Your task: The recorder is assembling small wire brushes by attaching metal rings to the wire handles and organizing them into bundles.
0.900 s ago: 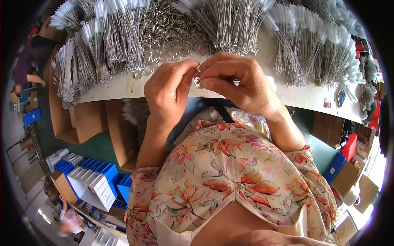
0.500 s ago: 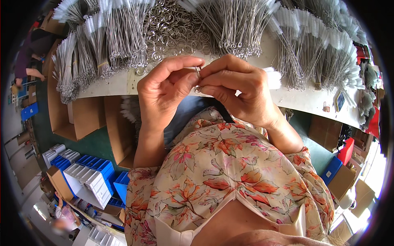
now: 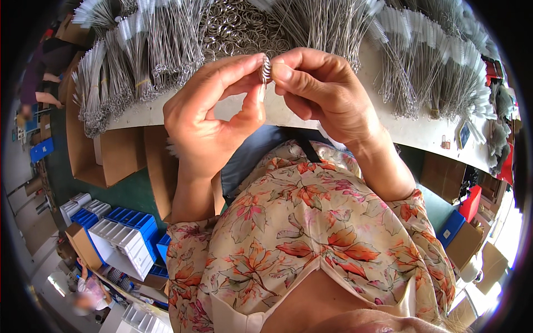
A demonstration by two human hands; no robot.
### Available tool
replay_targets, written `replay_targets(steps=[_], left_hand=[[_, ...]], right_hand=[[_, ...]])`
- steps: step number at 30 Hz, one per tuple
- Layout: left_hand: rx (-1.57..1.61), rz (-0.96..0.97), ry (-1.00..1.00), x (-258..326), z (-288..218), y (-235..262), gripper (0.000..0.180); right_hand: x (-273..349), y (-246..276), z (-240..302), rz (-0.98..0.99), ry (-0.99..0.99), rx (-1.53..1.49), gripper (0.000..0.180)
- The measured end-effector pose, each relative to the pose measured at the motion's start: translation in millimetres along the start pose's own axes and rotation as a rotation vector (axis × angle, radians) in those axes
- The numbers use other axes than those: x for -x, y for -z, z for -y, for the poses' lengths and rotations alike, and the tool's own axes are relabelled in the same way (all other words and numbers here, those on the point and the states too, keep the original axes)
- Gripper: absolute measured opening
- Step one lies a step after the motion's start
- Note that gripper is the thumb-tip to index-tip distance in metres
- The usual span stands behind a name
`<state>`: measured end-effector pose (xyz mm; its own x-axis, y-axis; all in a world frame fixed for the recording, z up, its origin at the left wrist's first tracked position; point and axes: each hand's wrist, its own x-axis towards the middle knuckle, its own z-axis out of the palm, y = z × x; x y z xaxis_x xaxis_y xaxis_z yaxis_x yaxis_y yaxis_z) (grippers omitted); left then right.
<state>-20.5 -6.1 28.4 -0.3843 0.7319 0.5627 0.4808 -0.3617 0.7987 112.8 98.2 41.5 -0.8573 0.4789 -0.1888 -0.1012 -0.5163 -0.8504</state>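
The left hand [image 3: 208, 111] is raised above the near edge of a long white-topped table [image 3: 413, 133], left of the right hand [image 3: 327, 91]. Its index finger and thumb are curved toward each other, parted by little more than the short silvery stack of coiled metal rings [image 3: 266, 69] that sits between their tips: the index fingertip at the far end, the thumb at the near end. The stack stands roughly lengthwise, its ridged side turned toward the right hand. The other left fingers are bent behind the index finger, largely hidden by it.

The right thumb and index finger are brought close together in a pinch, their tips right beside the stack's right side. Whether they grip one of the rings or only touch the stack cannot be told. The remaining right fingers are loosely curled under the palm, apart from the rings.

Farther off, beyond the hands, a loose heap of round silvery metal rings [image 3: 244, 28] covers part of the table. To its left stand bundles of thin grey wire brushes with white bristles [image 3: 177, 41], the bristles at the far end and the looped wire ends nearer. More bundles of the same kind lie right of the heap and on the table's far right side.
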Motion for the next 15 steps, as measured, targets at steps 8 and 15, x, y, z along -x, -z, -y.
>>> replay_targets(steps=[8, 15], left_hand=[[0.102, 0.100, 0.123, -12, 7, 12, 0.031], [0.308, 0.247, 0.445, -25, 13, 37, 0.026]], right_hand=[[-17, 12, 12, 0.094, 0.081, 0.401, 0.015], [-17, 7, 1, 0.089, 0.124, 0.598, 0.011]])
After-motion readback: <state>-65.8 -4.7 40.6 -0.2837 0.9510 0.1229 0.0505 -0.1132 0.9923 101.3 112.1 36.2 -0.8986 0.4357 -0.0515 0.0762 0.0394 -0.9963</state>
